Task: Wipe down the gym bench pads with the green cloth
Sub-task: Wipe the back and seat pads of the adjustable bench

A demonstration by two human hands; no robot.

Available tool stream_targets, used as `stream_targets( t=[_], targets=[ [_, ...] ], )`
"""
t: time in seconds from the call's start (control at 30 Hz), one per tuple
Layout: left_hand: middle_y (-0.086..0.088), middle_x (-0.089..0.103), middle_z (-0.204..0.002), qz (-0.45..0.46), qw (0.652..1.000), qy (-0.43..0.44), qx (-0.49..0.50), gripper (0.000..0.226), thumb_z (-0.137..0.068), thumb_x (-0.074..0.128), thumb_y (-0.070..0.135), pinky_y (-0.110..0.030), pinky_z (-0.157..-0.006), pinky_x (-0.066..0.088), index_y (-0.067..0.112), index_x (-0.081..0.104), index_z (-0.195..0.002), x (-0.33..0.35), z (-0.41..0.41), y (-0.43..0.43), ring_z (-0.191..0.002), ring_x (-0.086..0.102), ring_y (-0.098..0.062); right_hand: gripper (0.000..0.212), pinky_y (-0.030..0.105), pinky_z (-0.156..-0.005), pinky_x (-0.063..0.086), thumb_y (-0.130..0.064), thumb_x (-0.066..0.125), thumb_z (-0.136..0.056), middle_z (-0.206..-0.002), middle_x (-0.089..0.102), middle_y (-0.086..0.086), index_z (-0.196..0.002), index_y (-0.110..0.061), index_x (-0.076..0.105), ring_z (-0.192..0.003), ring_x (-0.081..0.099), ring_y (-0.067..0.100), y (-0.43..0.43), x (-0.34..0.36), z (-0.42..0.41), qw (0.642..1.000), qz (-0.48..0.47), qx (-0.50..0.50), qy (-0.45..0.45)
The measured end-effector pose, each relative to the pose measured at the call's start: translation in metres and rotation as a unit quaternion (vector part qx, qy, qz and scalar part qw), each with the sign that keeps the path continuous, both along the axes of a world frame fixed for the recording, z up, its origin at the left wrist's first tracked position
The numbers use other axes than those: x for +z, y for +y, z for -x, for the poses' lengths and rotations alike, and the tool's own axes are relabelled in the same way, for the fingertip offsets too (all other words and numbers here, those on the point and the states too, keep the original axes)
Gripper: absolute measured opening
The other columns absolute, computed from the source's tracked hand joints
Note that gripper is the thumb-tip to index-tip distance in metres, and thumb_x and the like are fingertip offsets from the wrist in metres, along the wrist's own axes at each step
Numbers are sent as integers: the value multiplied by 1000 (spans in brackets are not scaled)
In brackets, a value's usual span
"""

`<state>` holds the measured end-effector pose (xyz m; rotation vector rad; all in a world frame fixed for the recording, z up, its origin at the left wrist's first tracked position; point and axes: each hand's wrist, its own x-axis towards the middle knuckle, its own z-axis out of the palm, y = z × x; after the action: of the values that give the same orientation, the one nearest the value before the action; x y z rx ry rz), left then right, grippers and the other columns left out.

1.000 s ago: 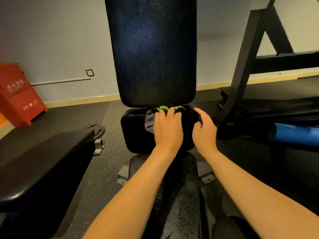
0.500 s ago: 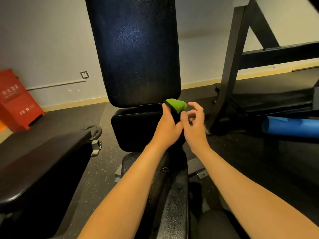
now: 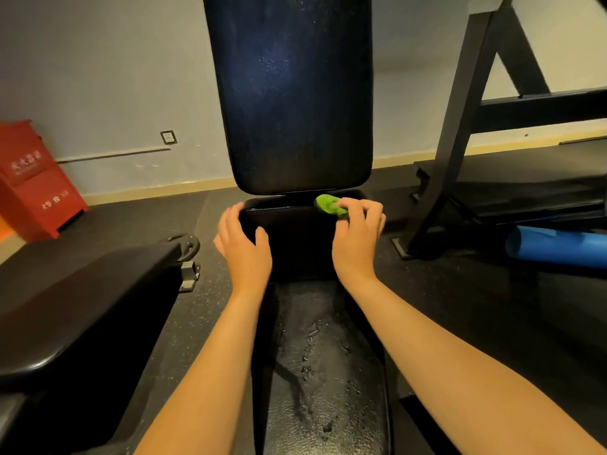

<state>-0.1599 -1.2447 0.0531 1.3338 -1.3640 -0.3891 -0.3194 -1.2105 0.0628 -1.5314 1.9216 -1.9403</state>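
Green cloth [image 3: 326,204]: small bright-lime wad, bunched, at top right corner of short black vinyl pad [image 3: 295,241], just under tall upright black back pad [image 3: 289,93]. Right hand [image 3: 356,239] pinches it, fingers curled. Left hand [image 3: 243,249] relaxed, fingers spread at same pad's top left corner. Long black seat pad [image 3: 325,372] nearer camera shows wet droplets, streaks.

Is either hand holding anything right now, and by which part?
The right hand pinches the bunched green cloth at its right end with the fingertips. The left hand holds nothing.
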Motion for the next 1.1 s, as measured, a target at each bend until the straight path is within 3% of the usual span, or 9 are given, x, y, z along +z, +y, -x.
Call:
stream_targets(
  t=[0.1, 0.27, 0.43, 0.53, 0.6, 0.7, 0.83, 1.0, 1.1],
  targets=[
    [0, 41, -153, -67, 996, 44, -50, 57, -101, 52, 24, -38, -113, 34, 34, 29, -152, -9, -15, -4, -142, 34, -21, 26, 10, -88, 28, -7, 54, -94, -121, 49, 1, -115, -17, 65, -114, 37, 16, -13, -9, -35, 993, -30, 25, 116],
    [5, 48, -150, -87, 989, 78, -87, 47, -106, 40, 23, -23, -102, 37, 29, 39, -152, -15, -35, -8, -135, 45, -11, 28, 35, -82, 46, -13, 63, -91, -114, 60, 3, -119, -14, 66, -100, 48, 27, -28, -21, -77, 967, -11, 58, 246],
    [6, 56, -142, -133, 965, 193, -120, 46, -103, 37, 14, -26, -105, 43, 27, 51, -145, -24, -45, -7, -126, 52, -9, 34, 36, -59, 48, -10, 72, -82, -108, 61, -1, -114, -19, 68, -89, 48, 26, -34, -46, -96, 903, -58, 132, 404],
    [5, 60, -136, -163, 949, 231, -142, 49, -96, 35, 17, -40, -110, 44, 32, 57, -137, -38, -52, -8, -126, 55, -14, 26, 43, -60, 47, -12, 63, -86, -104, 57, 2, -110, -19, 70, -92, 44, 27, -32, -65, -85, 832, -130, 190, 505],
    [5, 59, -137, -180, 941, 243, -151, 48, -96, 35, 21, -45, -112, 42, 37, 55, -136, -46, -52, -7, -128, 54, -16, 28, 42, -61, 47, -11, 60, -88, -105, 55, 4, -112, -18, 71, -96, 43, 27, -27, -70, -81, 817, -160, 211, 513],
    [4, 59, -133, -199, 928, 278, -150, 41, -104, 34, 23, -42, -112, 41, 30, 56, -138, -45, -49, -6, -126, 54, -16, 36, 31, -50, 40, -2, 71, -76, -98, 55, 4, -108, -17, 72, -90, 47, 26, -27, -48, -79, 853, -79, 195, 478],
    [4, 64, -130, -203, 913, 326, -140, 37, -101, 38, 38, -44, -110, 44, 34, 63, -127, -47, -46, -15, -123, 58, -16, 36, 30, -65, 44, -5, 65, -81, -104, 61, 8, -116, -12, 71, -98, 50, 30, -44, 3, -81, 894, 69, 139, 420],
    [5, 60, -130, -187, 928, 297, -125, 34, -103, 34, 37, -42, -110, 42, 34, 58, -128, -46, -42, -12, -124, 54, -15, 22, 34, -73, 40, -12, 57, -87, -101, 63, 6, -100, -12, 74, -97, 42, 25, -43, -32, -79, 837, 39, 145, 526],
    [4, 50, -144, -178, 942, 256, -127, 44, -105, 33, 32, -37, -114, 34, 27, 44, -147, -46, -35, -10, -131, 46, -12, 20, 32, -61, 46, -19, 56, -82, -95, 62, 1, -85, -15, 76, -96, 40, 24, -32, -64, -58, 818, -40, 159, 551]
  ],
)
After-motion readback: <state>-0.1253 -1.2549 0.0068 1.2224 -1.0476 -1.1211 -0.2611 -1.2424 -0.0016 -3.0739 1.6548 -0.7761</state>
